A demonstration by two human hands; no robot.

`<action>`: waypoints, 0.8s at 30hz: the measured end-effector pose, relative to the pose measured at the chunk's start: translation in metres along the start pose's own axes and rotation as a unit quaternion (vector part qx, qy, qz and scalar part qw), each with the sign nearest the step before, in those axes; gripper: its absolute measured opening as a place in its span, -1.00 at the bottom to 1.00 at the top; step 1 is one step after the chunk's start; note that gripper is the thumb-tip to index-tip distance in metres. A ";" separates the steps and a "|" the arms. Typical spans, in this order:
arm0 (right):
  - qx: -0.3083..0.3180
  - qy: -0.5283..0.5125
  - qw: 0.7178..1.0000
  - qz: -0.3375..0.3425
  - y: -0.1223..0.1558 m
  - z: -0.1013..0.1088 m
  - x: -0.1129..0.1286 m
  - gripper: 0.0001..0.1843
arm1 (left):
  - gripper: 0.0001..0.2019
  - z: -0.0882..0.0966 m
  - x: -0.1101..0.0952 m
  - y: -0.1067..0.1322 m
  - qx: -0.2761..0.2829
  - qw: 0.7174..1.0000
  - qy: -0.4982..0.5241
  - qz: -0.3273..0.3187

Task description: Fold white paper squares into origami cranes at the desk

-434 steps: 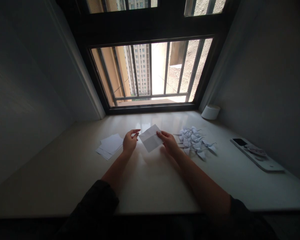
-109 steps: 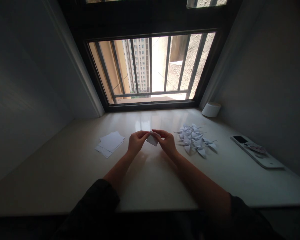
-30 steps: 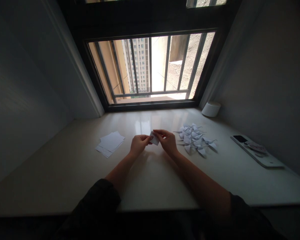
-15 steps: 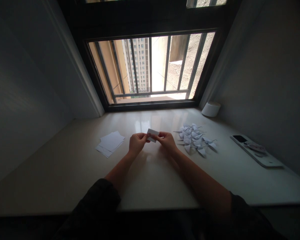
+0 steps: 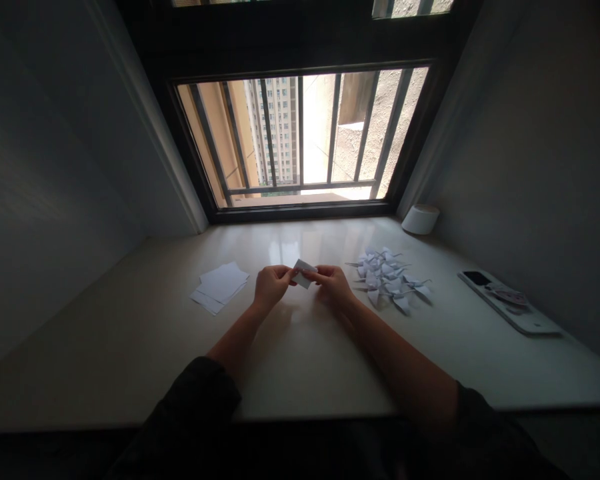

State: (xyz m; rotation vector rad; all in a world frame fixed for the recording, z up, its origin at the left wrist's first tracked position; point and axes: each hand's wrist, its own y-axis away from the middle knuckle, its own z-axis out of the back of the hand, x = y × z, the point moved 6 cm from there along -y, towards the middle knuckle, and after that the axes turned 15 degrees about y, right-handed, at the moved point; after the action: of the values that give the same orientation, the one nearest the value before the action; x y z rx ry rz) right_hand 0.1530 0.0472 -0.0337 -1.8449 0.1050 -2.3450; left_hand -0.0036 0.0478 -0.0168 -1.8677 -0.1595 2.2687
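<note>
One folded paper [image 5: 305, 275], pinched by left hand [image 5: 270, 285] and right hand [image 5: 336, 283], sits over a pale counter [image 5: 310, 373]; likely light, easily creased, it suits edge holds, though its folds look indistinct.

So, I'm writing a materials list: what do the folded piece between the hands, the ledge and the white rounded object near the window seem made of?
Folded piece: matte paper, by its thin, crisp edges. Ledge: perhaps polished stone or a glossy composite; its pale surface mirrors light. White rounded object: possibly plastic, given its smooth, even look, though ceramic can't be excluded.
</note>
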 end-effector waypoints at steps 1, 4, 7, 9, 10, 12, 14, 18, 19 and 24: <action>0.002 -0.004 1.000 0.000 0.000 0.000 0.000 -0.66 | -0.63 0.001 -0.001 0.000 0.000 1.000 -0.006 -0.003; 0.006 -0.010 1.000 0.002 -0.001 0.002 0.000 -0.69 | -0.62 0.002 -0.002 -0.001 -0.003 1.000 -0.015 -0.006; 0.021 -0.007 1.000 -0.002 -0.003 0.003 -0.003 -0.67 | -0.62 0.004 -0.003 -0.002 -0.004 1.000 -0.018 -0.003; 0.039 -0.018 0.999 -0.004 -0.005 0.002 -0.005 -0.67 | -0.62 0.006 -0.002 -0.003 -0.005 1.000 -0.024 -0.001; 0.049 -0.027 0.998 -0.003 -0.005 0.001 -0.005 -0.67 | -0.62 0.006 -0.001 -0.003 -0.006 1.000 -0.027 -0.001; 0.060 -0.038 0.997 0.003 -0.005 -0.001 -0.006 -0.67 | -0.63 0.007 0.001 -0.004 -0.010 1.000 -0.028 -0.001; 0.041 -0.020 0.999 0.012 -0.005 -0.001 -0.006 -0.65 | -0.64 0.007 0.003 -0.004 -0.012 1.000 -0.022 -0.001; -0.062 0.097 0.993 0.037 -0.002 0.006 -0.003 -0.61 | -0.63 0.001 0.004 -0.004 0.009 1.000 0.022 0.006; -0.084 0.131 0.987 0.048 -0.001 0.007 0.000 -0.60 | -0.63 -0.002 0.004 -0.004 0.019 0.999 0.040 0.010; -0.135 0.232 0.959 0.095 0.002 0.012 0.011 -0.56 | -0.64 -0.011 0.000 -0.002 0.047 0.992 0.113 0.036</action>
State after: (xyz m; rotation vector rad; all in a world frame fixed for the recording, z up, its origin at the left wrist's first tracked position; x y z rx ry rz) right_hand 0.1623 0.0440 -0.0207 -1.2610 0.6541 -2.6718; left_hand 0.0079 0.0488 -0.0182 -2.0917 0.0488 2.0481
